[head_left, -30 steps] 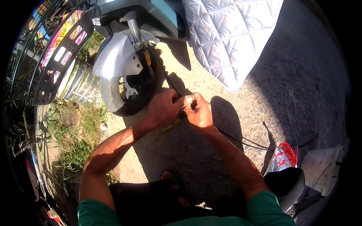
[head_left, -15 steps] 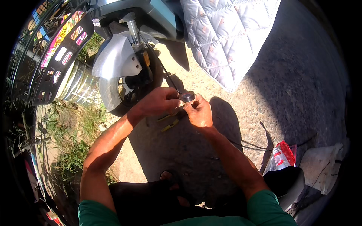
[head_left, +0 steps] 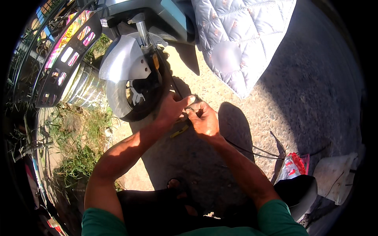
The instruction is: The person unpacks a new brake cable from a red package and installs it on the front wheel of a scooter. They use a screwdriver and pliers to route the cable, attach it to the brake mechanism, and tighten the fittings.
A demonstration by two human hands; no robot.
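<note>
In the head view, 2 bare forearms are extended forward from green sleeves (head_left: 275, 216), angled inward so that the hands are held close together near the middle, above the shaded ground (head_left: 204, 165). The left hand (head_left: 172, 109) is bent inward at the wrist, its back turned largely upward, and its thumb is stretched to the right, toward the other hand. Its remaining fingers are curled and partly hidden, so whether anything is gripped by them cannot be told. The right hand (head_left: 205, 121) is tilted up and to the left, with thumb and forefinger pinched on a small dark piece (head_left: 189, 109), which is located in the narrow space between the 2 hands; its exact shape is hidden by the fingers.

A black cable (head_left: 175, 87) is seen running down from the front fork (head_left: 143, 33) to the left hand, behind which it is lost. The front wheel (head_left: 136, 114) is placed just beyond the left hand, partly covered by a silver fender (head_left: 123, 61). A yellow-handled tool (head_left: 179, 131) is laid on the ground below the hands. Farther right, thin dark cords (head_left: 256, 150) are seen beyond the right forearm.
</note>
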